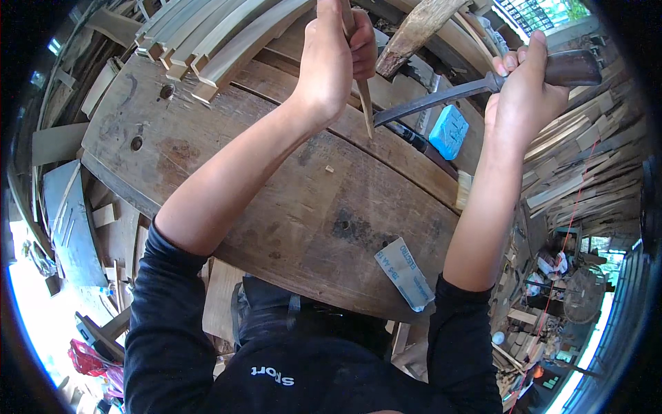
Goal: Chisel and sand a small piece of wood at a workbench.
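Note:
My left hand (329, 65) is closed around a slim tapered wooden stick (365, 107), its narrow end pointing down at the bench. My right hand (525, 100) grips the dark handle of a long steel chisel (441, 101), its blade reaching left. The blade's tip meets or lies just beside the stick's lower end; I cannot tell whether they touch. Under both stands a worn wooden workbench (276, 207) with a long groove. A light blue block-shaped packet (448, 132) lies below the blade. A small wood chip (329, 168) rests on the bench top.
Several curved wooden pieces (234, 45) are stacked at the far left of the bench. A rough wood slab (420, 31) leans at the far side. Near the front edge lies a printed paper sleeve (405, 274). Stacked boards (579, 172) fill the right side.

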The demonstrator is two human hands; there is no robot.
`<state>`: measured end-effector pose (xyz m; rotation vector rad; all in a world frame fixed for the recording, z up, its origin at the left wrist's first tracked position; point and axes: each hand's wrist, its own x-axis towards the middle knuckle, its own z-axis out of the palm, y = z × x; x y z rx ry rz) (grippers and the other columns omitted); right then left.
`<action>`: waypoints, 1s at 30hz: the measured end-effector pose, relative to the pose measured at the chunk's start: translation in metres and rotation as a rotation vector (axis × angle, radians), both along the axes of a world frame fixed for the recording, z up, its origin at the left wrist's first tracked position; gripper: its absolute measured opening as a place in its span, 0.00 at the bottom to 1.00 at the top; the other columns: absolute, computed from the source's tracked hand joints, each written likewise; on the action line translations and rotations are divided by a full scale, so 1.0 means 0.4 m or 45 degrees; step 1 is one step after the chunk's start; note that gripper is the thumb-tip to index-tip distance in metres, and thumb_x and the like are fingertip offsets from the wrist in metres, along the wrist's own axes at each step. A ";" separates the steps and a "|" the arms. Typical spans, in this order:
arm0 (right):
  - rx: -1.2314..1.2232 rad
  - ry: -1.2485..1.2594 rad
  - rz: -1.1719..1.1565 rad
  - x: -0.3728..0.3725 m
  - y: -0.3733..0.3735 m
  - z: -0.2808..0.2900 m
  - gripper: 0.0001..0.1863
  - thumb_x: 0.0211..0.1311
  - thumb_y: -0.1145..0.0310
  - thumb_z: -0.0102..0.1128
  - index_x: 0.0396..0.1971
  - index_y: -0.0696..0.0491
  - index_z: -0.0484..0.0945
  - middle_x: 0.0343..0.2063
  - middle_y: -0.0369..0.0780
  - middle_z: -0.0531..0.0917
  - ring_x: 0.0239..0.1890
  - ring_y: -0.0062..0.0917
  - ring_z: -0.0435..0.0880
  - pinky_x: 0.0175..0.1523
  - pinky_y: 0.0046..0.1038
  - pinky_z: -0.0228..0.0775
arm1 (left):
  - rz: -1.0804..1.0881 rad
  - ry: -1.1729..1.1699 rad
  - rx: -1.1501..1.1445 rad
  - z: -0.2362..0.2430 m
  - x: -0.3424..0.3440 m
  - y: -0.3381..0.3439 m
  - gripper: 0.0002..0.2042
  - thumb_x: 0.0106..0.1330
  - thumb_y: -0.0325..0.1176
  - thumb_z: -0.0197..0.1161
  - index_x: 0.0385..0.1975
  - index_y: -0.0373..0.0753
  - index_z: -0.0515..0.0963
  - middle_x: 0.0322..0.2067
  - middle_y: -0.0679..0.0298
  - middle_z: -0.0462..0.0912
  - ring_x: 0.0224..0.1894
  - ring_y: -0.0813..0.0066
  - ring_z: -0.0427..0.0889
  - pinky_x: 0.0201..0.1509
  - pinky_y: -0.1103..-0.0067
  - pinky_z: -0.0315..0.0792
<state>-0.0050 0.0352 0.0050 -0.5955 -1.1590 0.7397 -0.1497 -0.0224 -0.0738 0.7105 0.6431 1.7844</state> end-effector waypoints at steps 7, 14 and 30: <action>0.372 -0.315 0.124 -0.066 -0.025 0.010 0.08 0.62 0.77 0.55 0.26 0.61 0.67 0.13 0.36 0.71 0.13 0.16 0.69 0.19 0.22 0.60 | 0.126 0.031 0.030 0.001 0.009 0.006 0.33 0.65 0.72 0.31 0.13 0.47 0.54 0.12 0.73 0.48 0.14 0.80 0.47 0.19 0.80 0.43; 0.256 -0.427 -0.120 -0.120 -0.073 0.011 0.08 0.66 0.71 0.54 0.41 0.57 0.68 0.21 0.34 0.73 0.12 0.13 0.68 0.14 0.17 0.60 | 0.125 0.106 0.080 -0.007 0.002 0.004 0.33 0.66 0.71 0.29 0.14 0.46 0.53 0.12 0.73 0.48 0.14 0.80 0.48 0.19 0.80 0.44; 0.114 -0.122 -0.122 -0.022 0.040 -0.018 0.07 0.59 0.77 0.55 0.30 0.62 0.66 0.15 0.37 0.70 0.14 0.18 0.68 0.21 0.24 0.64 | 0.224 -0.078 -0.054 0.006 0.021 0.013 0.33 0.67 0.70 0.34 0.13 0.46 0.55 0.10 0.73 0.51 0.11 0.81 0.48 0.16 0.80 0.42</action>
